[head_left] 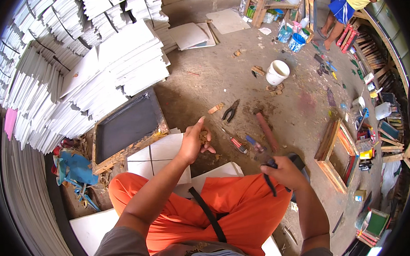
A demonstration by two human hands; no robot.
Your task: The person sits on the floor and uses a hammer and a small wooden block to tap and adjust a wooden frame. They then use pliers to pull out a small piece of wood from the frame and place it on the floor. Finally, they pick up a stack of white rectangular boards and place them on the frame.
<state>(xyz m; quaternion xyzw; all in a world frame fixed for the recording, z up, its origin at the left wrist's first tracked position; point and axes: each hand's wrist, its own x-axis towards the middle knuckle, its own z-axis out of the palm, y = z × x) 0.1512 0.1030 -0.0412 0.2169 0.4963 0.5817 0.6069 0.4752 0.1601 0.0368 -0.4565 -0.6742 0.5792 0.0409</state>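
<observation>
My right hand [284, 172] grips blurred black-handled pliers [270, 185], left hand [197, 140] half-curled, can't tell if holding anything, near rectangular rough-wood-framed dark panel [129, 121].

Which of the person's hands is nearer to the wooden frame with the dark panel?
Left. The left hand is just right of the wooden frame, apart from it; the right hand is farther off to the right.

Workshop: pliers [231, 111], screwdriver [238, 145] on stained floor [198, 89], paint tubs [296, 43], wooden frames [330, 174].
</observation>
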